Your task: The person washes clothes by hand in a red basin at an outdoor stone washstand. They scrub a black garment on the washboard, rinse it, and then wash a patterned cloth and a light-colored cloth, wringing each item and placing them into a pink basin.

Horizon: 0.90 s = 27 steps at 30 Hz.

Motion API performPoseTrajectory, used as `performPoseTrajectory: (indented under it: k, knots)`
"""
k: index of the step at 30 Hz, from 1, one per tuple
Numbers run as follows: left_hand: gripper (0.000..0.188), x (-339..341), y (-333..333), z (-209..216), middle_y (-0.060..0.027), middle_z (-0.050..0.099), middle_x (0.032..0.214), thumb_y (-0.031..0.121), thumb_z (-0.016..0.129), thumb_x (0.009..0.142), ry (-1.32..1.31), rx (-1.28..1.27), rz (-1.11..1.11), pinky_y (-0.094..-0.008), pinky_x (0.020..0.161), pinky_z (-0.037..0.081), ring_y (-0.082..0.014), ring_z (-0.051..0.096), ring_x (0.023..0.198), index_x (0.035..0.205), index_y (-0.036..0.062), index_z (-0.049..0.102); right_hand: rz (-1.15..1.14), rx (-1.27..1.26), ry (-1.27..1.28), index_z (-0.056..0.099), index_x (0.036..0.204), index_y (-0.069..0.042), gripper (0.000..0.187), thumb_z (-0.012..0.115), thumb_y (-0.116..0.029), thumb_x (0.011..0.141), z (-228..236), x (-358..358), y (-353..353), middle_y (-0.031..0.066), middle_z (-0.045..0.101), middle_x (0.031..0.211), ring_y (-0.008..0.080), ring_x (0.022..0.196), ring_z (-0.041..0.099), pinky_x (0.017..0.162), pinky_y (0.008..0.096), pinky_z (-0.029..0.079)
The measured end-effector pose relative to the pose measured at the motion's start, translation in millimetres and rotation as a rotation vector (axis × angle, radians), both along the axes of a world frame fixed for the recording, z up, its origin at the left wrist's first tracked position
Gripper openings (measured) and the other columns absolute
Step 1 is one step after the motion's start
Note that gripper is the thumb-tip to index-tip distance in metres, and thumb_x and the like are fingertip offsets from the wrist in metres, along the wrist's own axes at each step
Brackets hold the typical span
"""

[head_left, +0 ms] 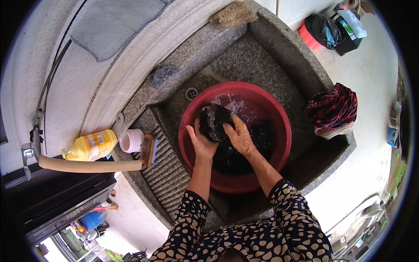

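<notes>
A red plastic basin (288, 139) with water in it stands inside a grey stone sink (266, 61). Above the water I hold a dark, wet cloth (214, 121) between both hands. My left hand (203, 142) cups its left side, thumb stuck out and fingers partly hidden behind the cloth. From the right, my right hand (239, 136) grips it with bent fingers. More dark cloth (238, 155) lies in the water below my hands. Splashing water shows just beyond the cloth.
Left of the basin is a ribbed washboard slope (168, 174), with a scrub brush (149, 150), a pink cup (131, 140) and a yellow jug (92, 145) near a hose-covered tap (87, 165). Red-and-black cloth (334, 107) hangs over the right rim. Fibre scrubber (233, 14) lies on the far rim.
</notes>
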<state>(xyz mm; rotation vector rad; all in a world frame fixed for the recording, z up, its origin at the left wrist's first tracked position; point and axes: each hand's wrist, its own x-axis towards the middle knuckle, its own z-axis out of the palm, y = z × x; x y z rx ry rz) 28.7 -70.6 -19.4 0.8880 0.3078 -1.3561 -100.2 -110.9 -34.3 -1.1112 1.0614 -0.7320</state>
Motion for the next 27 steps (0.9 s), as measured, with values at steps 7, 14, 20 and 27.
performPoseTrajectory:
  k: [7, 14, 20, 27]
  knots:
    - [0.061, 11, 64, -25, -0.0010, 0.052, 0.120, 0.060, 0.040, 0.089, -0.259, -0.180, -0.163, -0.0353, 0.087, 0.043, -0.0200, 0.050, 0.102, 0.126, 0.0117, 0.049, 0.239, -0.745, 0.627, 0.058, 0.101, -0.010, 0.031, 0.066, -0.023, 0.074, 107, 54, 76, 0.0066, 0.055, 0.086, 0.0262, 0.082, 0.058, 0.055, 0.0396, 0.051]
    - [0.032, -28, 78, 22, -0.0034, 0.062, 0.103, 0.033, 0.042, 0.096, -0.021, 0.066, -0.202, -0.0333, 0.080, 0.051, -0.0184, 0.062, 0.091, 0.112, 0.0092, 0.055, 0.042, -0.389, 0.637, 0.062, 0.073, -0.007, 0.029, 0.057, -0.034, 0.083, 48, 48, 35, 0.0149, 0.064, 0.073, 0.0352, 0.065, 0.063, 0.058, 0.0444, 0.052]
    - [0.043, -4, 133, -43, -0.0052, 0.056, 0.100, 0.046, 0.035, 0.096, -0.057, -0.741, -0.168, -0.0366, 0.084, 0.046, -0.0227, 0.055, 0.095, 0.109, 0.0091, 0.052, 0.045, -0.733, 0.390, 0.051, 0.065, -0.009, 0.022, 0.065, -0.021, 0.077, 97, 42, 125, 0.0082, 0.054, 0.063, 0.0265, 0.057, 0.059, 0.050, 0.0388, 0.049]
    - [0.025, -32, 87, 64, -0.0010, 0.055, 0.102, 0.036, 0.059, 0.090, -0.347, 0.265, -0.391, -0.0324, 0.083, 0.045, -0.0142, 0.053, 0.095, 0.098, 0.0129, 0.058, -0.142, -0.403, 0.734, 0.058, 0.082, -0.004, 0.027, 0.056, -0.031, 0.087, 25, -2, 9, 0.0156, 0.062, 0.081, 0.0350, 0.073, 0.062, 0.064, 0.0449, 0.050]
